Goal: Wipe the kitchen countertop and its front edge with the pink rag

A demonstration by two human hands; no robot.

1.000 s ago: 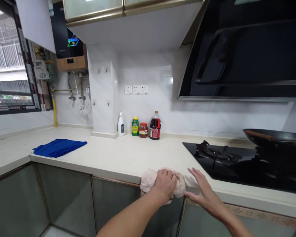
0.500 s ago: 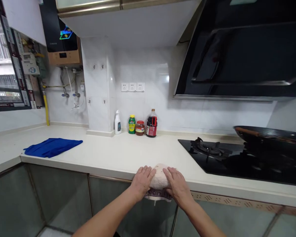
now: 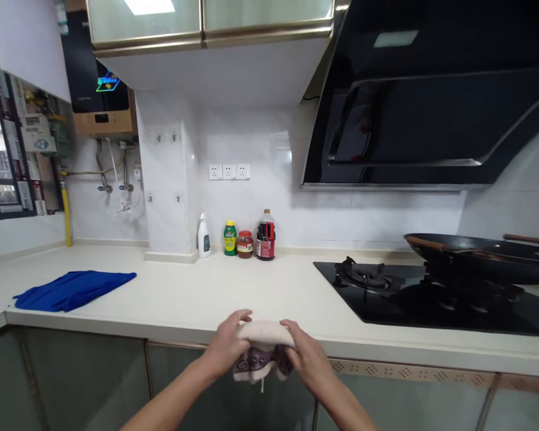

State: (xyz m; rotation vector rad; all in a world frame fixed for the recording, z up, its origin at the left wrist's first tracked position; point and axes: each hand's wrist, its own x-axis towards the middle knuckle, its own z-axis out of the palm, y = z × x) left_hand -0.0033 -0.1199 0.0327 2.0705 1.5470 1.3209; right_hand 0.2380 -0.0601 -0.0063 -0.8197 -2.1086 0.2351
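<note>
A pale towel point(image 3: 266, 333) with a purple lettered border is bunched between my hands at the counter's front edge. My left hand point(image 3: 230, 342) grips its left end, thumb and fingers closed round the fold. On the other side my right hand point(image 3: 303, 353) grips the right end in the same way. The lettered border hangs below the fold in front of the cabinet doors, with a short loop dangling. Whether the towel's underside touches the counter is hidden.
A blue cloth point(image 3: 74, 290) lies on the white counter point(image 3: 197, 293) at the left. Along the wall stand a spray bottle point(image 3: 203, 236), a green bottle point(image 3: 230, 239), a jar point(image 3: 245, 245) and a dark sauce bottle point(image 3: 265, 236). At right are a gas hob point(image 3: 404, 305), a wok point(image 3: 485, 257) and a range hood point(image 3: 413, 120).
Both hands have gone from lying over the top of the bunched towel to gripping its two ends. The towel is now a wider fold, and the view has tilted up.
</note>
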